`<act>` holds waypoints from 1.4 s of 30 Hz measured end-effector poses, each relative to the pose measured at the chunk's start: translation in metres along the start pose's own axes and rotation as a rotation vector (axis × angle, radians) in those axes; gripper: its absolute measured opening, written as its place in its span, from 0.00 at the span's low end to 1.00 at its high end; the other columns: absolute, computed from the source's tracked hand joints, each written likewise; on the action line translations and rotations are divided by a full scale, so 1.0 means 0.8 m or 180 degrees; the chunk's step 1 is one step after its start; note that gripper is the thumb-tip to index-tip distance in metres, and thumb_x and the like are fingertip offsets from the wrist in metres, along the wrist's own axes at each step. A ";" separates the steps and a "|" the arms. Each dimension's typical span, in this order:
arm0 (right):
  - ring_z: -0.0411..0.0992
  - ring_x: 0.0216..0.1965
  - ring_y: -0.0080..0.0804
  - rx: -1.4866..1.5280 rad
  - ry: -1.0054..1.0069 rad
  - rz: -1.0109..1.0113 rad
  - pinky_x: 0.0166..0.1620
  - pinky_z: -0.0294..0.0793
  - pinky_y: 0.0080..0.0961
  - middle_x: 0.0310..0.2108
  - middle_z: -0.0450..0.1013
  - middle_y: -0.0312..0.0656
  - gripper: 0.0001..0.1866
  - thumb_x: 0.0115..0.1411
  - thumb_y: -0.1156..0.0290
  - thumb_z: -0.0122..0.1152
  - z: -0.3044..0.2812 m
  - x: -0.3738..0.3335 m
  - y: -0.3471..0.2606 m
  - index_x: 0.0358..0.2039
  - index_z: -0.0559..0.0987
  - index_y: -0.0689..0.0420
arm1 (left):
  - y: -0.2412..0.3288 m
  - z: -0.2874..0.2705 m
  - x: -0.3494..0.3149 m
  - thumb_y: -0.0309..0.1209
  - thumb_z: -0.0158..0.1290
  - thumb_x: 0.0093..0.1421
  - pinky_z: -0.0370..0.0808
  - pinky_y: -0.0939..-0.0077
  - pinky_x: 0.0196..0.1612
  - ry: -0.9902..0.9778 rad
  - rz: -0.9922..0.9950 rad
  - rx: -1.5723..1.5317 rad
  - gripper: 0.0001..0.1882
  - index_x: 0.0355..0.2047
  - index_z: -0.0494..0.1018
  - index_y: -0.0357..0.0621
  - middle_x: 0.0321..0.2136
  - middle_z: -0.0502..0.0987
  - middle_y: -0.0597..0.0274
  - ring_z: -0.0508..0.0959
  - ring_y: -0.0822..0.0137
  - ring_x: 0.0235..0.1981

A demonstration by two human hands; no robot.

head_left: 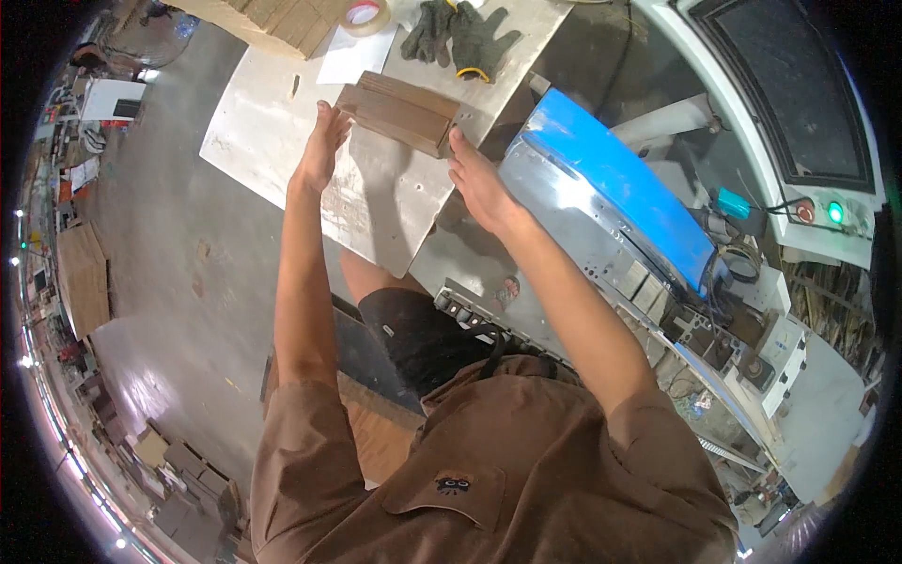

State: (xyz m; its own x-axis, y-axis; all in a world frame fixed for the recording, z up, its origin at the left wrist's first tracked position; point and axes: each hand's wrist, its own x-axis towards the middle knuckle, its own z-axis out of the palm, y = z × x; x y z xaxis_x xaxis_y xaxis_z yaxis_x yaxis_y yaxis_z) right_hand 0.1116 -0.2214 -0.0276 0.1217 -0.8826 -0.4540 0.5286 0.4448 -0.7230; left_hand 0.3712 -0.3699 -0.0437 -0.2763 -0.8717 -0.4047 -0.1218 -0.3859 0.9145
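A stack of brown, flat rectangular pieces point(399, 115), wood or cardboard I cannot tell, lies slightly askew on the pale worktable. My left hand point(324, 146) is at its left end, fingers stretched out and palm turned inward. At the opposite end is my right hand point(481, 183), its thumb up by the stack's corner and its other fingers partly hidden below. Both hands are open, flanking the stack rather than wrapped round it; whether each palm presses on an end is hard to tell.
Beyond the stack, the worktable point(249, 113) bears a tape roll point(365, 16), a white sheet point(352, 58), dark work gloves point(479, 42) and a pile of light-brown pieces point(282, 23). A machine with a blue cover point(620, 179) stands close on the right.
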 end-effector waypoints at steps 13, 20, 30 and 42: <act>0.64 0.65 0.41 0.0381 0.0490 -0.0149 0.66 0.65 0.40 0.63 0.67 0.50 0.50 0.56 0.43 0.71 0.058 0.039 0.008 0.68 0.64 0.62 | 0.010 0.004 0.013 0.51 0.45 0.71 0.64 0.67 0.63 -0.0242 -0.0016 -0.0184 0.26 0.55 0.73 0.41 0.53 0.78 0.59 0.74 0.65 0.56; 0.74 0.56 0.36 0.0749 0.0334 0.0282 0.58 0.75 0.36 0.57 0.73 0.45 0.42 0.56 0.48 0.71 0.061 0.010 0.020 0.64 0.68 0.57 | -0.027 0.003 -0.032 0.48 0.52 0.68 0.68 0.66 0.59 0.0070 0.0029 -0.0900 0.23 0.50 0.75 0.41 0.42 0.81 0.60 0.76 0.65 0.47; 0.66 0.64 0.41 0.0343 0.1039 -0.0263 0.69 0.61 0.36 0.61 0.69 0.50 0.49 0.59 0.52 0.73 -0.026 -0.222 0.010 0.70 0.56 0.60 | -0.052 0.175 -0.209 0.50 0.50 0.68 0.56 0.55 0.72 -0.0040 0.0078 -0.0820 0.36 0.65 0.65 0.34 0.62 0.71 0.50 0.67 0.54 0.66; 0.57 0.69 0.41 0.0601 0.1747 -0.0618 0.70 0.52 0.40 0.67 0.64 0.47 0.47 0.59 0.43 0.67 -0.199 -0.308 0.007 0.71 0.62 0.56 | 0.017 0.405 -0.215 0.49 0.43 0.71 0.72 0.67 0.50 -0.1163 -0.1105 0.0168 0.27 0.60 0.68 0.42 0.52 0.72 0.60 0.73 0.67 0.52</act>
State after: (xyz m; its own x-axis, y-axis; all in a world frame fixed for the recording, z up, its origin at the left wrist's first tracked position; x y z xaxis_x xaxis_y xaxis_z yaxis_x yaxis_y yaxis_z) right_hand -0.0491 0.0226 -0.0027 -0.4157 -0.7155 -0.5615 0.6437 0.2047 -0.7374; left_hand 0.1081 -0.1277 0.0386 -0.5252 -0.5284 -0.6670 -0.3112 -0.6103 0.7285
